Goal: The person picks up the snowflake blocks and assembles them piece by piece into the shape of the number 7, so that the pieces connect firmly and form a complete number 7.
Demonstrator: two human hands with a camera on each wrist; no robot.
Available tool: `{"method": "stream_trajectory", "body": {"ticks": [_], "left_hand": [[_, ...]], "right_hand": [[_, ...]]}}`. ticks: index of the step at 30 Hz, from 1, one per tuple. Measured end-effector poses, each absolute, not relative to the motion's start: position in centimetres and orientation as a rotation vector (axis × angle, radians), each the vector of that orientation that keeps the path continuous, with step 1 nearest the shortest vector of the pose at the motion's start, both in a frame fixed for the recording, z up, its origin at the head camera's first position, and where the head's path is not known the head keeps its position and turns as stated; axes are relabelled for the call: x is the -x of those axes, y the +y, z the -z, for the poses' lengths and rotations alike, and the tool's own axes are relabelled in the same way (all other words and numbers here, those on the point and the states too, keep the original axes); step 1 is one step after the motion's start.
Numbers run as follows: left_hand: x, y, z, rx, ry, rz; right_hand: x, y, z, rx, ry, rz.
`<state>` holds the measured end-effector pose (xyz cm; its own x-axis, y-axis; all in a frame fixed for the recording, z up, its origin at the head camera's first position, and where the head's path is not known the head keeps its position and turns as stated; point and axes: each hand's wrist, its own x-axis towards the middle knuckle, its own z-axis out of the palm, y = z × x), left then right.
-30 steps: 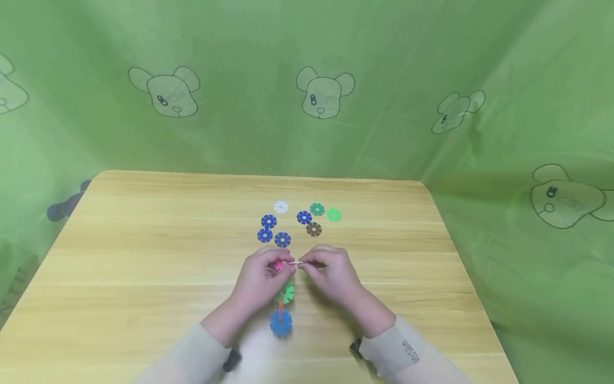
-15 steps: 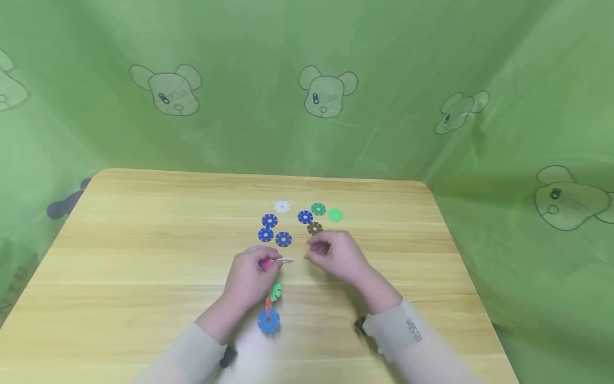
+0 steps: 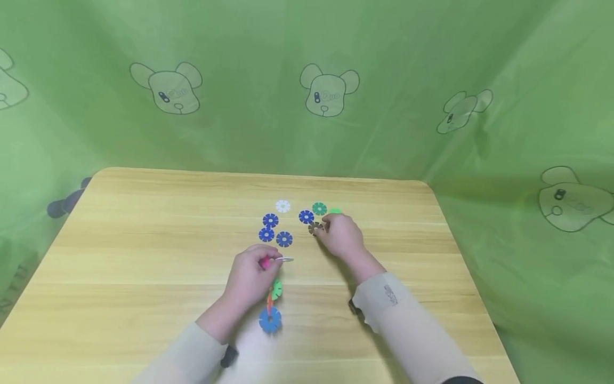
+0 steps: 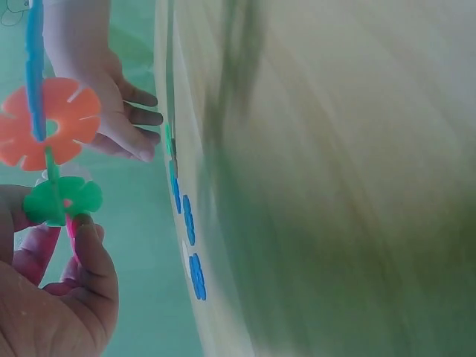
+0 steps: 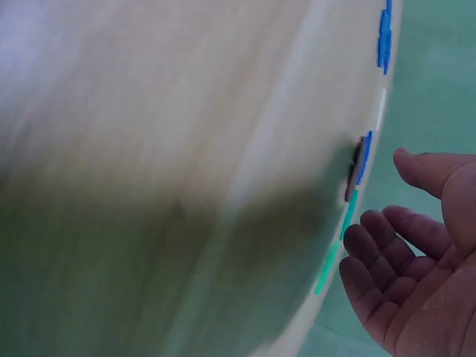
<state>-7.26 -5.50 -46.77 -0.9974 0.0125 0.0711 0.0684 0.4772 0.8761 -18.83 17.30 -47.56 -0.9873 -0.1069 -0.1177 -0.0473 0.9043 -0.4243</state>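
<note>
left hand (image 3: 250,274) pinching pink notched plastic disc (image 3: 265,263), right hand (image 3: 343,236) empty, fingers loosely parted, just above brown notched plastic disc (image 3: 314,226), toward far edge of wooden table (image 3: 144,240)

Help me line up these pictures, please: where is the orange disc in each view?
Head: the orange disc is below the centre, nearly edge-on, between the green disc and the light blue disc.
Left wrist: upper left, its face turned to the camera, the light blue disc edge-on in front.
Right wrist: not in it.
Shared landmark: the right hand, also upper left in the left wrist view and lower right in the right wrist view.
</note>
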Motion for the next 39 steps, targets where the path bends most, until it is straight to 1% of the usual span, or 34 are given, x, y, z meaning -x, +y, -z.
{"method": "stream_trajectory", "body": {"ticks": [9,17,29,39], "left_hand": [[7.2,-5.5,46.7,0.053,-2.648,1.578],[7.2,-5.7,46.9,0.039,-2.640,1.589],[7.3,-5.9,47.1,0.028,-2.639,1.615],[7.2,-5.9,47.1,0.010,-2.660,1.604]], "right_hand": [[19.2,16.1,48.1,0.092,2.923,0.457],[19.3,15.9,48.4,0.123,2.933,0.377],[19.1,16.1,48.4,0.114,2.918,0.490],[18.0,16.4,48.5,0.189,2.872,0.588]]}}
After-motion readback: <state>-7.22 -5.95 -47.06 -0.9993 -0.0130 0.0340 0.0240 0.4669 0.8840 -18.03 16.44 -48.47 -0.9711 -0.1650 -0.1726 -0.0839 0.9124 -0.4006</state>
